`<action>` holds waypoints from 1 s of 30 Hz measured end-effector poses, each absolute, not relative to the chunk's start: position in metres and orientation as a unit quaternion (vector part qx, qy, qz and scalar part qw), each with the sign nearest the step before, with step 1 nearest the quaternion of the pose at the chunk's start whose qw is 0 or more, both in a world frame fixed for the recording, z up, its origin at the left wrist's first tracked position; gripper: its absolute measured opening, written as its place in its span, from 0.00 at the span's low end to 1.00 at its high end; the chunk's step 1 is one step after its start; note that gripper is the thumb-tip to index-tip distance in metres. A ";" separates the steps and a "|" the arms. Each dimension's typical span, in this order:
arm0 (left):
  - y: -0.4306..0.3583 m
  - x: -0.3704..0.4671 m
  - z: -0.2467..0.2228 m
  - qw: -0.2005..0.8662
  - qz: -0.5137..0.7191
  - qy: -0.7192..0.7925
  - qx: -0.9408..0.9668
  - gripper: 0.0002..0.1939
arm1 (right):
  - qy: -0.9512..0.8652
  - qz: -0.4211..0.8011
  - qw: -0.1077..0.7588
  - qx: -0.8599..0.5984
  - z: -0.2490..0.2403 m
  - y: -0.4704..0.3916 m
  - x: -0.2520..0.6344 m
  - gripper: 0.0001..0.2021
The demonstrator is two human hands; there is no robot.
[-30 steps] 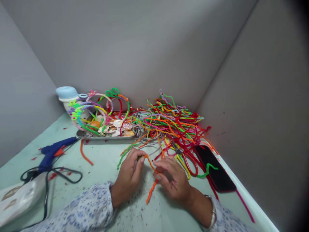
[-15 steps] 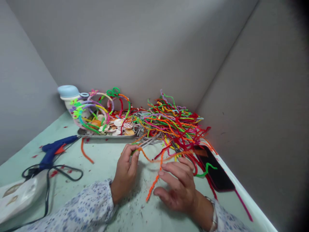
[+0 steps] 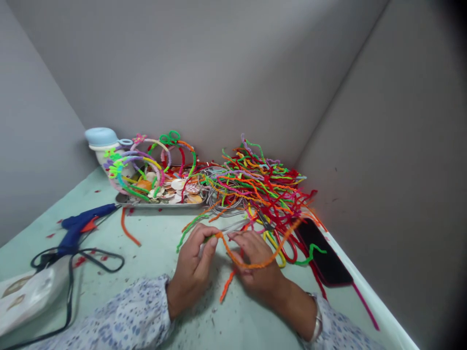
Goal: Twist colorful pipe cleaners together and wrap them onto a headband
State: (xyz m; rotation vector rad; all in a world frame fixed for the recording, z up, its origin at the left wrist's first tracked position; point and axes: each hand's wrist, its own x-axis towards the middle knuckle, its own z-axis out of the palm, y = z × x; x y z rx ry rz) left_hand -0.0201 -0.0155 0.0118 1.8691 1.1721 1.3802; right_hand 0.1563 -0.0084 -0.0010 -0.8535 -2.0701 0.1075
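My left hand [image 3: 195, 265] is closed in a pinch on an orange pipe cleaner [image 3: 255, 266] at its wound end, together with a thin grey metal band [image 3: 235, 225]. The pipe cleaner's loose length curves down across the front of my right hand [image 3: 259, 267] and rises to the right. My right hand is close beside the left, fingers bent, thumb apart; I see no firm grip. Another orange pipe cleaner [image 3: 226, 287] lies below, partly hidden by that hand. A green pipe cleaner [image 3: 182, 233] lies behind my left hand.
A heap of coloured pipe cleaners [image 3: 262, 184] stands at the back. Left of it are a metal tray [image 3: 160, 205] of shells, decorated headbands [image 3: 156, 167] and a blue-lidded bottle [image 3: 102, 141]. A blue glue gun [image 3: 76, 226] lies left, a phone [image 3: 324, 257] right.
My right hand has moved up and left, closer to my left hand, its fingers more bent. The orange pipe cleaner's loose length has swung into a deeper curve in front of it.
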 end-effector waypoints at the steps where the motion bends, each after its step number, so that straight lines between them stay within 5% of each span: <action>1: -0.017 -0.020 0.012 0.269 0.508 0.429 0.697 0.08 | -0.819 0.025 0.459 -0.344 -0.001 -0.009 0.158 0.17; 10: -0.018 -0.018 0.016 0.284 0.455 0.392 0.748 0.08 | -0.780 -0.129 0.511 -0.336 0.003 -0.012 0.159 0.15; 30: -0.016 -0.017 0.012 0.255 0.426 0.374 0.784 0.08 | -0.804 -0.082 0.476 -0.347 0.006 -0.011 0.162 0.07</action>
